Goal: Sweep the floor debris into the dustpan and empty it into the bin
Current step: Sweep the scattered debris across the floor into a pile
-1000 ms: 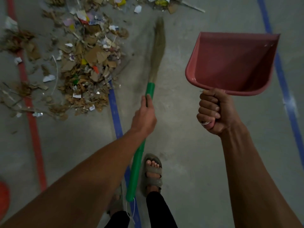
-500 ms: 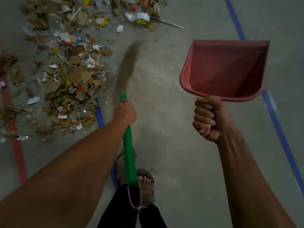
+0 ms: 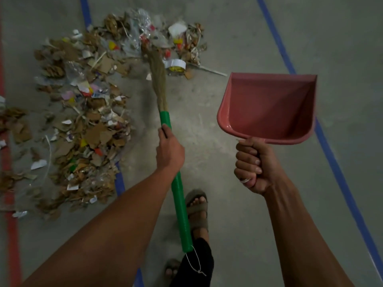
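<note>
Head cam, looking down: left hand [image 3: 169, 151] reaches fwd on a long straight arm, fingers wrapped round the green handle of the broom [image 3: 165, 123] near its top end; a white string loop hangs off the handle's lower end. Brush end lies far out, its tips in the far part of the debris pile [image 3: 89, 121], just beside a tape roll [image 3: 175, 65]. Right hand [image 3: 253, 165] is up, forearm raised, fist clenched tight on the dustpan [image 3: 267, 108] handle, knuckles toward the left; pan is held off the floor, mouth pointing away, nothing inside. Pile of cardboard scraps, paper bits & plastic spreads over the concrete floor [image 3: 238, 204] to the left of the broom, well apart from the pan. Count: 1 broom, 1 dustpan, 1 tape roll, 2 sandalled feet [image 3: 196, 210] below the handle, 2 blue floor lines [image 3: 331, 162], 1 red line [image 3: 10, 204] at far left. Bin not seen
</note>
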Demonstrator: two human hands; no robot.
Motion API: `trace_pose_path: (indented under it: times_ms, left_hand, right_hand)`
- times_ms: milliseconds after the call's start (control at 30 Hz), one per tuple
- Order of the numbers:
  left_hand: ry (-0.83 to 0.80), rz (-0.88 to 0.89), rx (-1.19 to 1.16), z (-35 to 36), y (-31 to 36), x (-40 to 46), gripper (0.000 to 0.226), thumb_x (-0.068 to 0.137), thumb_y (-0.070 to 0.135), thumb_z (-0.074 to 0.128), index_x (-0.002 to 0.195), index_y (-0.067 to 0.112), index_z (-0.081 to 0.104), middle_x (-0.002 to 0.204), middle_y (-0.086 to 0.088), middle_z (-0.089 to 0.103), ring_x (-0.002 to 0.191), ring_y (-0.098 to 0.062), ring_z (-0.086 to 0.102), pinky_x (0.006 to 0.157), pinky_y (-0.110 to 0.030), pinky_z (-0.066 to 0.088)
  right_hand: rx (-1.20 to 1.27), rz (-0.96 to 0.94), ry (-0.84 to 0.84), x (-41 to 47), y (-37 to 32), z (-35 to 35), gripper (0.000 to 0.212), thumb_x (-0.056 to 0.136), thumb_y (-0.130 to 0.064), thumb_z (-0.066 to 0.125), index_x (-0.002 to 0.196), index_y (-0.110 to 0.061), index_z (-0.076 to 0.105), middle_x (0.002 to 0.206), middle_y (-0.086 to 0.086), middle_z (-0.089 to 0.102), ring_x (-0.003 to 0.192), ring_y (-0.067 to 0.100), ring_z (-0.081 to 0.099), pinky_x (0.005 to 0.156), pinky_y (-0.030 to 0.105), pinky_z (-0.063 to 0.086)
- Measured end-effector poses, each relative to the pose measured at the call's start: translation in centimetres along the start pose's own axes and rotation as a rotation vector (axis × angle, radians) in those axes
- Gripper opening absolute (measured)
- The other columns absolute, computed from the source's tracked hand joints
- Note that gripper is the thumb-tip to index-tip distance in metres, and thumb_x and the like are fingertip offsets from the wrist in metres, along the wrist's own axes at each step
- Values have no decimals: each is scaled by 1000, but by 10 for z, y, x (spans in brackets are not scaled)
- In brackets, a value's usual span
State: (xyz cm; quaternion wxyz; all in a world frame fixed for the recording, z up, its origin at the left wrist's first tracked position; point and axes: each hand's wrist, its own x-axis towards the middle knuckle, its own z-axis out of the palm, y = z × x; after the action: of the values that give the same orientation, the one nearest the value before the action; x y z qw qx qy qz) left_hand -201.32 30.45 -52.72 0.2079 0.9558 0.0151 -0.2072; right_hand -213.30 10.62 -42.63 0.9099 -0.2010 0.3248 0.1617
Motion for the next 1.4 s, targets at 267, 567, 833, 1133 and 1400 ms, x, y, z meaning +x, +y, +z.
trace_pose_path:
  times_ms: [267, 567, 833, 1133, 1400]
  left_hand:
    - [16, 76, -1, 5, 73, 58, 69, 104, 9, 43, 164, 8, 10, 170, -10, 14, 116, -43, 59, 94, -48, 50]
    - [-69, 212, 100, 15, 142, 110, 63, 106, 17, 43, 164, 18, 18, 171, -5, 15, 121, -40, 58, 99, -50, 51]
    - [-238, 138, 201, 62, 199, 159, 63, 102, 13, 48, 160, 15, 26, 159, -11, 38, 118, -37, 59, 93, -46, 52]
    - [-134, -316, 16, 80, 165, 185, 67, 99, 16, 50, 161, 11, 24, 153, -16, 45, 123, -41, 58, 102, -47, 51]
    - [75, -579, -106, 54, 136, 175, 68, 101, 13, 50, 160, 0, 20, 164, -15, 31, 125, -41, 57, 99, -48, 49]
  right_hand:
    - [-31, 22, -40, 52, -109, 13, 42, 97, -20, 43, 59, -26, 26, 39, -9, 23, 27, 4, 21, 34, 19, 13]
    - [-50, 19, -14, 78, -189, 12, 42, 97, -20, 44, 59, -26, 25, 39, -10, 22, 31, 5, 13, 36, 18, 11]
    - [-41, 86, -4, 123, -225, -15, 43, 97, -19, 46, 58, -25, 29, 39, -9, 23, 28, 4, 21, 34, 19, 14]
    - [-125, 234, -25, 174, -274, -26, 43, 99, -19, 43, 58, -25, 29, 40, -9, 23, 28, 4, 20, 35, 19, 14]
    - [-186, 328, -58, 195, -286, -5, 44, 98, -21, 43, 56, -25, 31, 39, -10, 23, 28, 5, 18, 37, 20, 10]
